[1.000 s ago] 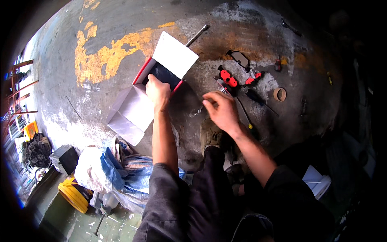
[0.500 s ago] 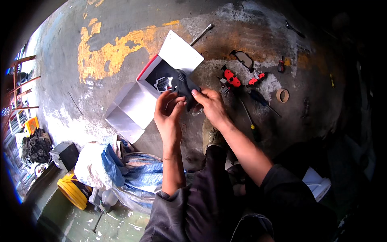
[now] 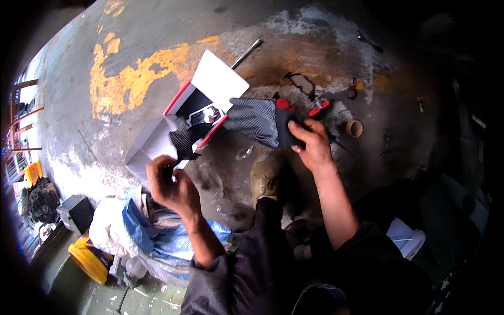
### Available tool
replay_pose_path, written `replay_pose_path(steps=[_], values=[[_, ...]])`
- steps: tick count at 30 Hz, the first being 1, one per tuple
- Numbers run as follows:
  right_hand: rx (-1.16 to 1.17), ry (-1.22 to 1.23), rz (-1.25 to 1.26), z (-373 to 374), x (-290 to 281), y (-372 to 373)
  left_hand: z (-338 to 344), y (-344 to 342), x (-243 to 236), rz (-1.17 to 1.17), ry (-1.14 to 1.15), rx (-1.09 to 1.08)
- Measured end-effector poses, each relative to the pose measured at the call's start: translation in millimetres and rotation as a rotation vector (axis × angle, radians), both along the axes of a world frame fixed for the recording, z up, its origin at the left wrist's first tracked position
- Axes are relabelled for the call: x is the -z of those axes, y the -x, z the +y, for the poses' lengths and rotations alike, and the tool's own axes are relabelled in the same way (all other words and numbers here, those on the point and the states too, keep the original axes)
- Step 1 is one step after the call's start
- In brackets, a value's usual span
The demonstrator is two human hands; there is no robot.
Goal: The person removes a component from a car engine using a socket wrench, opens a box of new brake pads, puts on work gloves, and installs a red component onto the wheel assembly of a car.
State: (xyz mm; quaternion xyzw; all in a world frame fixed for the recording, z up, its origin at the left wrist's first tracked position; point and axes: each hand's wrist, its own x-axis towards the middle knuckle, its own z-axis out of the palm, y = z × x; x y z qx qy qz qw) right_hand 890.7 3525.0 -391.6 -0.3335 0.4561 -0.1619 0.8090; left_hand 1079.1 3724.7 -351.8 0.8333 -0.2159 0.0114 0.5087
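Observation:
In my right hand is a limp black ribbed piece, like a glove, gripped at its right end and stretched toward the box. My left hand has curled fingers at the lower end of a second black ribbed piece; whether it grips that piece is unclear. The open red-and-white box lies on the floor behind both pieces, its white flaps spread, with small metal and white contents partly visible inside.
Brake pads, screwdrivers, a tape roll and a long metal bar lie on the stained floor. A blue-white sack, yellow bucket and dark block are at lower left. My shoe is below the box.
Both hands have moved apart, my left down and leftward, my right to the right. The black material, earlier bunched at the box, is now out in two separate pieces.

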Motion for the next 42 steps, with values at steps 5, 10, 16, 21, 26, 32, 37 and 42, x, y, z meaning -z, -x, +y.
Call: replay_pose_path(steps=[5,10,16,21,26,32,37,42], values=[[-0.211,0.385,0.210,11.3,-36.1,13.0,-25.5,45.4,-12.6,0.812,-0.042,0.434],[-0.131,0.208,0.010,27.6,-28.6,17.4,-57.5,76.4,-12.3,1.036,-0.089,0.509],[0.385,-0.087,-0.092,42.4,-30.4,25.2,-45.1,92.9,10.5,1.244,-0.103,0.595],[0.203,-0.020,0.116,73.4,-23.9,32.3,-61.4,107.0,24.0,1.204,0.199,0.395],[-0.215,0.397,0.131,85.9,-5.5,48.6,-72.7,108.5,24.4,1.218,0.314,0.265],[-0.211,0.369,0.175,91.5,-0.5,48.6,-74.0,113.9,29.8,0.854,0.198,0.239],[-0.343,0.826,0.133,37.1,-11.9,70.8,-70.4,72.7,27.3,0.232,-0.197,0.489],[-0.539,0.266,0.156,19.0,-53.0,31.4,-71.0,83.4,29.0,1.037,0.061,0.717]])
